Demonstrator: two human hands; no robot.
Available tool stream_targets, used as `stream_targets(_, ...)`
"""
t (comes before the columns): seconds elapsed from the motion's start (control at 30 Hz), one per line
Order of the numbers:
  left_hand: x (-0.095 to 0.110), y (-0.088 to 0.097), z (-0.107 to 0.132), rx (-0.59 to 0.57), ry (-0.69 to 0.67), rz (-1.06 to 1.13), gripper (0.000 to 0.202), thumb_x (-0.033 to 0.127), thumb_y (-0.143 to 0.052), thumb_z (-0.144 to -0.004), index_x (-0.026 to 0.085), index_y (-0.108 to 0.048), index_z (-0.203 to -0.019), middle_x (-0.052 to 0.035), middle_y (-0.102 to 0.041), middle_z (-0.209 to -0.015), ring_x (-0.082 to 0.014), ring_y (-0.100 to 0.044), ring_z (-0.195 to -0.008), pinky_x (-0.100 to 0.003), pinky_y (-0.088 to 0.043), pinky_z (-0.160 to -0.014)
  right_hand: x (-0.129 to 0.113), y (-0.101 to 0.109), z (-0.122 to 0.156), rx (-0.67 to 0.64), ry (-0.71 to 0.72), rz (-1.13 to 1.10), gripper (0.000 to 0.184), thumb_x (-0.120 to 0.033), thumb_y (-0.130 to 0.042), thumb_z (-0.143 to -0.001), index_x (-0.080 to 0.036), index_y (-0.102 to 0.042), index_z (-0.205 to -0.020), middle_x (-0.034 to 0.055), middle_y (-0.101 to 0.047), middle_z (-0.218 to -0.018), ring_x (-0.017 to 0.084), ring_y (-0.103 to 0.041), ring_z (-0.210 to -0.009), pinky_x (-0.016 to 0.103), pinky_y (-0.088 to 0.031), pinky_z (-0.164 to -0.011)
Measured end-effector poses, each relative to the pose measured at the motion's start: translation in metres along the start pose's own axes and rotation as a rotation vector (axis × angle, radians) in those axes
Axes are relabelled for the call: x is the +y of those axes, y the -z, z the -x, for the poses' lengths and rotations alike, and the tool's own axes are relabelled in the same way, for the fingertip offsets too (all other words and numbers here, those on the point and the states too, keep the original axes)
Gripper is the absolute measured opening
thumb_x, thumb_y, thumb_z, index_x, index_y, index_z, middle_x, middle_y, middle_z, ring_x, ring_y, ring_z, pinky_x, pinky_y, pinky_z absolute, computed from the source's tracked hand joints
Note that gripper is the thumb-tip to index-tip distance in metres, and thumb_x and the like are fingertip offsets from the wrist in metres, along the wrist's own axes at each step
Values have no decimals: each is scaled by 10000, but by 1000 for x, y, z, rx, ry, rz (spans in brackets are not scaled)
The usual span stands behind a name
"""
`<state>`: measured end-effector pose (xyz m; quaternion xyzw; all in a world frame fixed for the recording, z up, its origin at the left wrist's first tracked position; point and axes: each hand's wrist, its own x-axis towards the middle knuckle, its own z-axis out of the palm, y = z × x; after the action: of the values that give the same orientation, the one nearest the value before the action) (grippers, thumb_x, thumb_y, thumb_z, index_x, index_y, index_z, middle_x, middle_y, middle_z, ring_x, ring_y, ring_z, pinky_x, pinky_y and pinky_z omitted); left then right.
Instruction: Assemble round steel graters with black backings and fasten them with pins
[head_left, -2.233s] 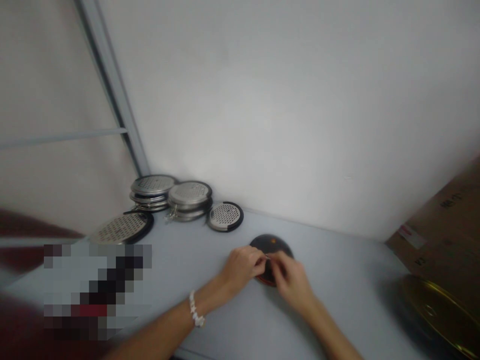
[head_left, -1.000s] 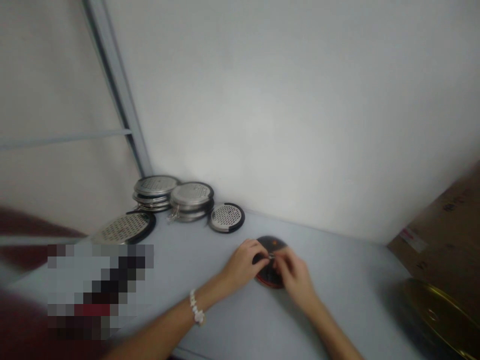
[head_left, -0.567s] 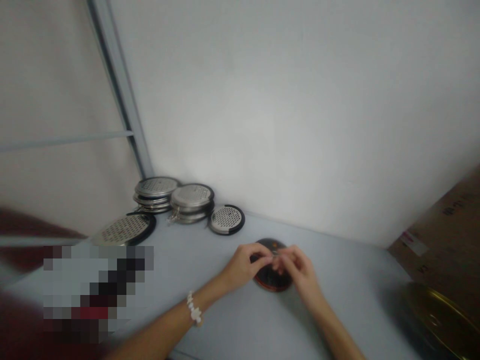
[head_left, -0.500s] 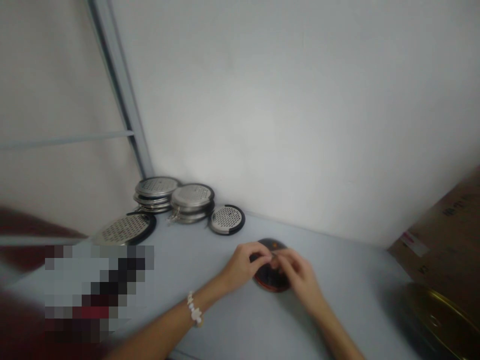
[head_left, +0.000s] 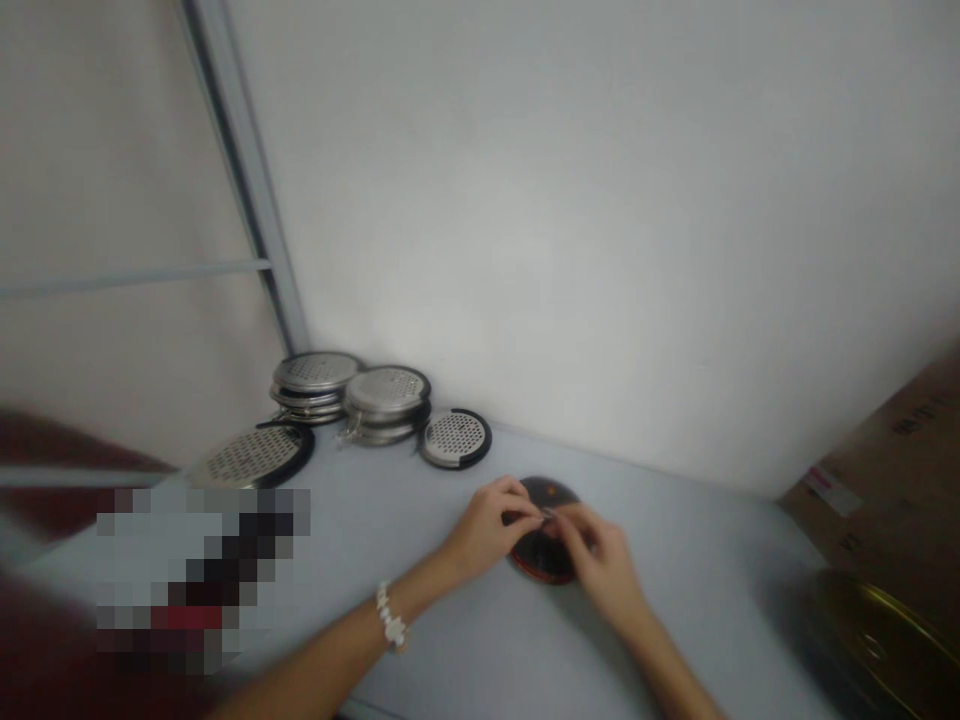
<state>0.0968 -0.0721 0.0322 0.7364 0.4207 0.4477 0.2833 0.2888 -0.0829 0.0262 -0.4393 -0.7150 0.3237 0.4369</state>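
A dark round disc (head_left: 541, 560) with a reddish rim and a small orange mark lies on the grey table. Over it, my left hand (head_left: 491, 525) is closed, thumb and fingers pinched together; a bracelet of white beads circles that wrist. My right hand (head_left: 600, 555) pinches from the other side, its fingertips meeting those of the left. Something small and pale shows between the fingertips, too blurred to name. The hands hide part of the disc's upper surface.
Stacks of round perforated metal discs (head_left: 386, 390) with black edging stand by the wall, near a single one (head_left: 454, 438) and a larger one (head_left: 255, 455). At right are a cardboard box (head_left: 892, 470) and a yellow-rimmed round container (head_left: 885, 640). A pixelated patch covers the lower left.
Both hands stay over the dark disc, still pinched together. Their fingertips have shifted slightly, and the small pale thing between them shows a little more. The stacked discs have not moved.
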Motion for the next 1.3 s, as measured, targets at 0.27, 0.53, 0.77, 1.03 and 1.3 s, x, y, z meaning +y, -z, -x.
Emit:
stream_targets(0.27,-6,-5,3,-93,135,101,156,222,-646,-837,144,-780,-847,-50,-768,-783,-149,-679,-690,-232,-514,-675,5,-8,1,28,9,17,326,-441,-494,-981,-201,-709,-927,74,-770,-897,225,-724,-841,297,-560,-753)
stream_targets(0.53,-8,-10,6,-133,156,185,218,304,-648,-852,123,-766,-879,-78,-777,-830,-166,-708,-719,-242,-553,-691,5,-11,3,-7,33,16,316,-416,-491,-988,-201,-716,-938,81,-775,-960,232,-728,-878,298,-563,-766)
stream_targets(0.77,-13,-11,7,-163,173,181,228,307,-667,-820,120,-783,-883,-74,-781,-834,-178,-713,-727,-239,-557,-687,3,-12,3,10,23,24,330,-425,-501,-982,-190,-731,-961,87,-782,-976,231,-740,-861,292,-572,-757)
stream_targets(1.03,-25,-17,7,-159,167,271,222,255,-670,-777,105,-784,-894,-71,-781,-828,-175,-715,-734,-249,-569,-738,6,-12,4,24,-3,22,339,-442,-499,-978,-196,-730,-955,76,-785,-935,239,-742,-868,297,-573,-772)
stream_targets(1.3,-23,-15,7,-195,157,274,219,269,-664,-812,117,-788,-910,-70,-783,-861,-179,-715,-774,-238,-556,-732,6,-13,4,27,30,55,313,-413,-503,-978,-196,-728,-959,74,-786,-933,232,-747,-848,292,-575,-757)
